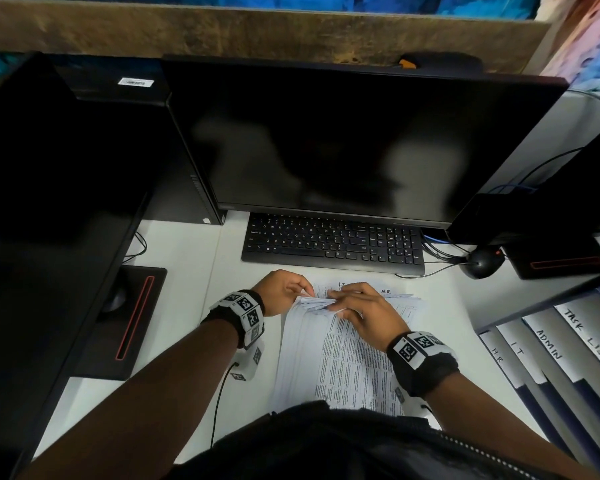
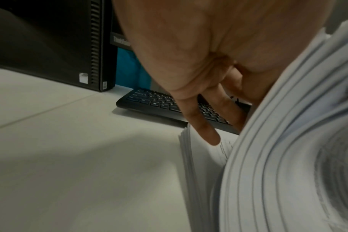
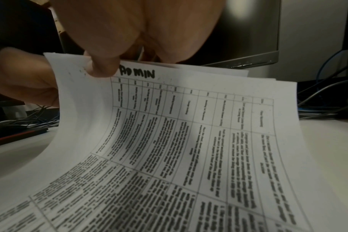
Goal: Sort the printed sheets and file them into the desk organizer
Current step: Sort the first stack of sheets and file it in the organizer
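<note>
White printed paper sheets [image 1: 343, 358] lie stacked on the near desk. Left hand [image 1: 284, 291] and right hand [image 1: 364, 315] pinch their lifted far edges, top sheet marked ADMIN.

Printed sheets [image 1: 340, 362]: thin matt white paper. Tabletop [image 1: 187, 251]: smooth, matt, off-white. Keyboard [image 1: 329, 242]: matt black plastic. Monitor [image 1: 343, 140]: glossy dark screen. Back partition [image 1: 257, 29]: rough, worn wood-look surface.

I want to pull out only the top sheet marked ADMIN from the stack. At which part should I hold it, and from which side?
Pinch the ADMIN sheet at its far left corner, coming from the keyboard end. That edge is already lifted and curled off the stack, where the right hand thumb sits and the left hand holds the fanned edges, so probably only one sheet would be caught.
</note>
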`<state>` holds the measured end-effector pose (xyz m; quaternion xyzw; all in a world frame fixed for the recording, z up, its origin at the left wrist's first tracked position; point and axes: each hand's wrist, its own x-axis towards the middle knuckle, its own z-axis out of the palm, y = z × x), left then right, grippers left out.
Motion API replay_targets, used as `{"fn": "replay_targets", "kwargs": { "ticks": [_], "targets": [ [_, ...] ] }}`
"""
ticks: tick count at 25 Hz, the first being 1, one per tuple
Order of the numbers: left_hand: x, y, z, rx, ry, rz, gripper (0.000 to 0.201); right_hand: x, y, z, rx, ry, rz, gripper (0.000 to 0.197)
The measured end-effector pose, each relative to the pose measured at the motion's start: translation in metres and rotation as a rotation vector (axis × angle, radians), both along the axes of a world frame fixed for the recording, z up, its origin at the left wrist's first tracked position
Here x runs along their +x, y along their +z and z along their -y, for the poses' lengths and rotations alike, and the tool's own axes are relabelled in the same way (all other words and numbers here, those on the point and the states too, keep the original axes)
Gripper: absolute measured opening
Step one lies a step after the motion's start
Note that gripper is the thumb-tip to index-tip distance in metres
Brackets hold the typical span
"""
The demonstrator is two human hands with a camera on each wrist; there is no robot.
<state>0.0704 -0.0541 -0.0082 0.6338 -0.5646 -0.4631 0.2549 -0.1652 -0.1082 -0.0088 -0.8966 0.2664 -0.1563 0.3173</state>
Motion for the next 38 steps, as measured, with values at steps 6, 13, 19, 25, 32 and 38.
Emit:
{"fn": "replay_targets", "kwargs": {
  "ticks": [6,13,19,25,32,38],
  "targets": [
    [-0.002,0.013,0.007,0.123,0.007,-0.118,0.015,-0.003,0.002,-0.002,-0.105,-0.005,-0.018,0.026],
    [-0.007,-0.023,0.016,0.178,0.007,0.553,0.043,-0.01,0.008,-0.003,0.06,0.009,-0.028,0.027],
    [-0.009,-0.018,0.014,-0.028,0.071,0.691,0.028,-0.009,0.01,-0.005,0.072,0.008,-0.017,0.026],
    [-0.011,-0.004,0.015,0.006,0.106,0.249,0.01,-0.008,0.009,-0.003,0.069,0.023,-0.035,0.027],
    [0.001,0.006,0.005,0.011,0.121,0.098,0.023,-0.001,0.0,0.004,0.029,0.024,-0.028,0.031],
    [0.007,0.006,-0.003,0.002,0.17,0.003,0.029,0.004,-0.002,0.004,-0.007,0.017,-0.058,0.032]
  ]
}}
